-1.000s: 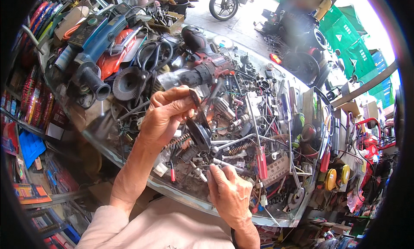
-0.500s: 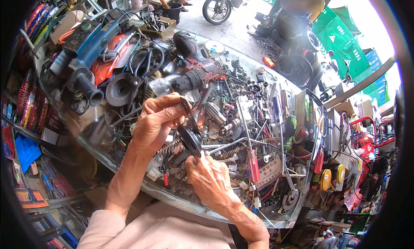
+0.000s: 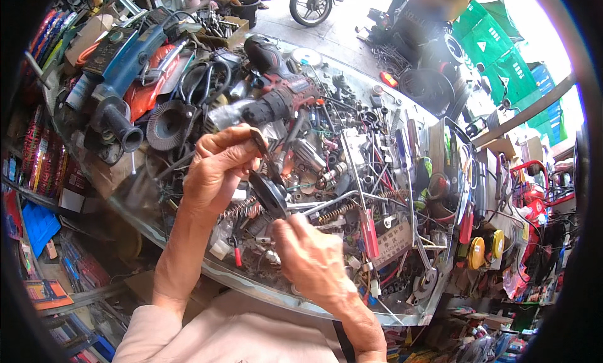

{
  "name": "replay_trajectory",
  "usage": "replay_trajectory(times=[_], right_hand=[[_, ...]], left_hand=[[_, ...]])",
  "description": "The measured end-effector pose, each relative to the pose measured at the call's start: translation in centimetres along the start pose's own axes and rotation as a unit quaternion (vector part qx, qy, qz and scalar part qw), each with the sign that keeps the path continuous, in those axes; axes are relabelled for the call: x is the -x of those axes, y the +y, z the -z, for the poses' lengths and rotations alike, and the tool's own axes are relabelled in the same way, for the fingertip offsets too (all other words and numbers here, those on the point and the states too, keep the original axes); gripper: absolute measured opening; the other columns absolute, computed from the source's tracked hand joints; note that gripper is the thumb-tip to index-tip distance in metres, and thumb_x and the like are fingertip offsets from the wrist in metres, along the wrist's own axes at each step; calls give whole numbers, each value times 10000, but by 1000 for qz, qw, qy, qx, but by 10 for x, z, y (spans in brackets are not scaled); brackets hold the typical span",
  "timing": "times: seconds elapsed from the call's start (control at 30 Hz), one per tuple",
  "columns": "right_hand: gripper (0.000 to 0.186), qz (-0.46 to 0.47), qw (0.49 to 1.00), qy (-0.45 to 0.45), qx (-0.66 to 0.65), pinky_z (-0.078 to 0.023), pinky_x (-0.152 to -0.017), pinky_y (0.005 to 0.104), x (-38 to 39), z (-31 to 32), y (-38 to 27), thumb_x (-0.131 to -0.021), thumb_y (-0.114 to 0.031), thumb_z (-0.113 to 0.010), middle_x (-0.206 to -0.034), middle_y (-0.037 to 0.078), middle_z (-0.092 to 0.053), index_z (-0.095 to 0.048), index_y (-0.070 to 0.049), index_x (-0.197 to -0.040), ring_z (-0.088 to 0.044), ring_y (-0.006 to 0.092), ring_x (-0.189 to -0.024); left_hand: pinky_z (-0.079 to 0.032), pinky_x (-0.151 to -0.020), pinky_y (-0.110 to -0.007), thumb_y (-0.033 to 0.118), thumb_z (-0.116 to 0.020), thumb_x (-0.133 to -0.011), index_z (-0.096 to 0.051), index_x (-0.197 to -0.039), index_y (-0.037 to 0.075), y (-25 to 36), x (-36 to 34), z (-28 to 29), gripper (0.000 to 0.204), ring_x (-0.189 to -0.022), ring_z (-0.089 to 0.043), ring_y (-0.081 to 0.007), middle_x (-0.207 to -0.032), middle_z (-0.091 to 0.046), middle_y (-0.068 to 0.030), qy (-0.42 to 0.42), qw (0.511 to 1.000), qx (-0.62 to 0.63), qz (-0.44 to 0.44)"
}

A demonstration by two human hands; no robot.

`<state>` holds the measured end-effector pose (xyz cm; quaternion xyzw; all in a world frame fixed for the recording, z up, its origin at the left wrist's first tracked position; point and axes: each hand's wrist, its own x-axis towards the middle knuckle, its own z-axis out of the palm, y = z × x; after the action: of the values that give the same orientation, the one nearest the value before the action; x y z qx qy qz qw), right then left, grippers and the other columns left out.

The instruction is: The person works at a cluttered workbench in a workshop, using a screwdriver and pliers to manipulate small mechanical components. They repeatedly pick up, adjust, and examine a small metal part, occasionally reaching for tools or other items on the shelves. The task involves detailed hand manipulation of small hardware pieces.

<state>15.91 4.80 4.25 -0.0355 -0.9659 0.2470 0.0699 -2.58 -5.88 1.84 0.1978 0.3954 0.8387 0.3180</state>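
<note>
Two hands work over one black round disc (image 3: 269,195). The left hand (image 3: 217,168) pinches a thin metal tool (image 3: 260,143) just above the disc; the right hand (image 3: 311,256), below it, closes its grip on the disc's lower edge. Behind them on the cluttered counter (image 3: 157,200) lies one red-and-black power drill (image 3: 276,99), two coil springs (image 3: 352,207) beside, and one red-handled screwdriver (image 3: 369,232) right of the grip.

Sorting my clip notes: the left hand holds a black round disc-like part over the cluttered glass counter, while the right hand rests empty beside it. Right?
Not quite: the right hand isn't empty; it holds a thin metal tool against the black round part, which the left hand grips above the counter. The head view shows it.
</note>
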Motion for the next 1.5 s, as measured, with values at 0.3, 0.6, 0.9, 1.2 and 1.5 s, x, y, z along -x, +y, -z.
replay_trajectory(times=[0.3, 0.6, 0.9, 1.2, 1.5], right_hand=[[162, -194, 951, 239, 35, -481, -531, 336, 56, 36, 44, -827, -36, -699, -841, 106, -623, -667, -50, -984, -622, 256, -597], [208, -189, 953, 223, 76, -495, -535, 344, 65, 29, 42, -790, -21, -713, -866, 97, -639, -676, -54, -993, -629, 263, -607], [166, -182, 973, 89, 108, -463, -528, 377, 70, 21, 34, -835, -122, -677, -767, 83, -547, -659, -83, -996, -600, 274, -600], [125, -180, 974, 63, 119, -462, -543, 399, 69, 25, 36, -862, -147, -655, -765, 92, -570, -646, -86, -971, -606, 300, -616], [213, -149, 984, 55, 81, -485, -584, 422, 49, 20, 28, -810, -77, -674, -837, 105, -575, -638, -88, -1020, -611, 328, -672]], left_hand=[[-480, -620, -244, 50, -622, -912, -672, -1021, -34, -2, 2, -4, 146, -691, -613, -122, -902, -656, -90, 6, 1000, 1, 4], [-469, -616, -224, 27, -632, -897, -674, -969, -52, -3, 2, -12, 115, -720, -598, -102, -883, -622, -84, -23, 999, -30, 18], [-444, -633, -214, 16, -644, -880, -683, -967, -53, -4, 2, -12, 117, -755, -576, -98, -900, -602, -78, -47, 998, -42, 9], [-477, -664, -228, 3, -682, -849, -709, -994, -59, -8, 4, -15, 160, -721, -590, -102, -874, -652, -57, -68, 994, -78, 26], [-445, -662, -207, -33, -675, -851, -710, -996, -43, -10, 10, -27, 150, -771, -569, -81, -880, -609, -20, -96, 987, -123, 50]])
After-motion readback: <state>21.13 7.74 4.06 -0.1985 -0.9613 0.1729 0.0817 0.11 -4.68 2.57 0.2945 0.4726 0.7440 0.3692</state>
